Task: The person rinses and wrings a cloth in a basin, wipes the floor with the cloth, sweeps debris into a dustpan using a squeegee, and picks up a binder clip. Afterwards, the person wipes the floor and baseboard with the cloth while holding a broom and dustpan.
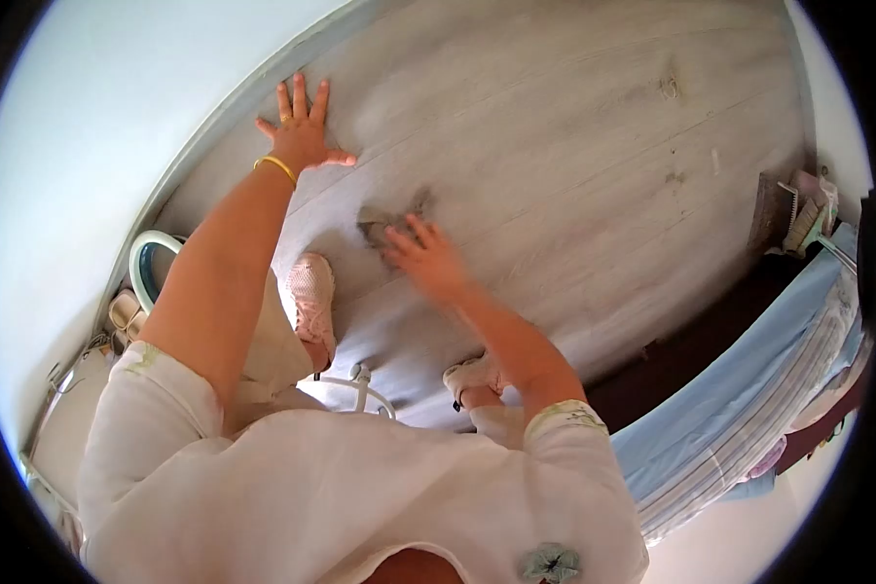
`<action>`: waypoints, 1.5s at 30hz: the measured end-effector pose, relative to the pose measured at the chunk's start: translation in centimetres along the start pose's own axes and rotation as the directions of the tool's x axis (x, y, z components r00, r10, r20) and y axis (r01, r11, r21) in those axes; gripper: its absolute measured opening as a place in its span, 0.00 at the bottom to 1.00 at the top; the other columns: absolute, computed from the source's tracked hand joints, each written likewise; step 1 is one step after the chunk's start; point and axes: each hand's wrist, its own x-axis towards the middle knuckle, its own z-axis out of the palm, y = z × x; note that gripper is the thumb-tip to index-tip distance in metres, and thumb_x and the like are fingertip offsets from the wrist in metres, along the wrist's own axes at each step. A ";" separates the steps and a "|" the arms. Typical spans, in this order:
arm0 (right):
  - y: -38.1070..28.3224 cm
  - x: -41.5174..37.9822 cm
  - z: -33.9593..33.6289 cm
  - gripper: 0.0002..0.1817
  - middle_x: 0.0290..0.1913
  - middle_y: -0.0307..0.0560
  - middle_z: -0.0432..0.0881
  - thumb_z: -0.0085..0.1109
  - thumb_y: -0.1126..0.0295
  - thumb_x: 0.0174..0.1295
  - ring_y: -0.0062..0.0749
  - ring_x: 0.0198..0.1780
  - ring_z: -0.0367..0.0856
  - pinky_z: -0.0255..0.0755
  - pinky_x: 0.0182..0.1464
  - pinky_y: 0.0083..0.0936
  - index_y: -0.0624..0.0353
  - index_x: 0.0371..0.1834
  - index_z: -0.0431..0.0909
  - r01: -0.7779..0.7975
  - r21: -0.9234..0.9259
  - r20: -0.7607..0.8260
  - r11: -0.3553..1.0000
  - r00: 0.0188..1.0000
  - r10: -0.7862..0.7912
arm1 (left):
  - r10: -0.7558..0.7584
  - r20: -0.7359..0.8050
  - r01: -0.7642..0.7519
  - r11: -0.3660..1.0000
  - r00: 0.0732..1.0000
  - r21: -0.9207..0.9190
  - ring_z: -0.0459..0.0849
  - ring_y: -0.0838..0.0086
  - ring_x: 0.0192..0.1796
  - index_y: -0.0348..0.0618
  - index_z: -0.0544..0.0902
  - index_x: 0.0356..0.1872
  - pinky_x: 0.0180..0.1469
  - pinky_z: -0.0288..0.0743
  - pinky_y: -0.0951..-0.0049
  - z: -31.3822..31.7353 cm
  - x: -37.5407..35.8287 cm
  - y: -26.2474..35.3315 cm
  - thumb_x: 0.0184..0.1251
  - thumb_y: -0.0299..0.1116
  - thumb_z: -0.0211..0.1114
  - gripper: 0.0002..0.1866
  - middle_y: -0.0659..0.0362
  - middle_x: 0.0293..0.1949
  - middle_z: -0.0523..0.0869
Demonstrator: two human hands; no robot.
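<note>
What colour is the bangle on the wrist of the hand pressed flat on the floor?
Yellow-gold. The bangle sits on the left hand's wrist, clearest in the head view.

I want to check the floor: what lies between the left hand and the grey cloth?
Only bare wooden floor lies between left hand and grey cloth, in the head view.

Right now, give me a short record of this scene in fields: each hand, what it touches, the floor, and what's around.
left hand: flat on the floor, fingers spread, by the wall
right hand: pressing a grey cloth on the floor
floor: pale wood-look planks
feet: pink shoes
nearby: blue bedding at right, basin at left
</note>
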 end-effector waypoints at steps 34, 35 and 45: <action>9.1 -12.8 -17.9 0.18 0.54 0.56 0.72 0.46 0.74 0.64 0.40 0.53 0.73 0.66 0.54 0.28 0.63 0.58 0.69 -0.568 0.751 -0.314 0.338 0.144 0.939 | 0.067 0.098 -0.061 0.996 0.993 -0.059 0.40 0.50 0.73 0.58 0.43 0.72 0.63 0.48 0.34 -3.1 -2.3 -0.4 0.40 0.69 0.66 0.60 0.53 0.73 0.33; 7.1 -13.8 -18.0 0.18 0.53 0.54 0.73 0.46 0.74 0.65 0.38 0.52 0.74 0.67 0.54 0.28 0.63 0.58 0.69 -0.496 0.822 -0.269 0.280 0.095 0.958 | 0.088 0.098 -0.083 0.995 0.991 -0.053 0.46 0.50 0.73 0.55 0.48 0.72 0.64 0.52 0.38 -3.0 -1.7 -1.3 0.43 0.69 0.63 0.56 0.52 0.73 0.39; -6.1 -12.1 -21.4 0.14 0.50 0.47 0.73 0.43 0.71 0.68 0.35 0.50 0.73 0.68 0.52 0.34 0.65 0.54 0.67 -0.007 1.000 -0.002 0.003 0.233 0.972 | 0.182 -0.281 -0.328 0.663 0.943 -0.673 0.73 0.57 0.60 0.44 0.70 0.61 0.62 0.64 0.60 -2.2 -15.7 -18.0 0.60 0.59 0.56 0.35 0.50 0.62 0.71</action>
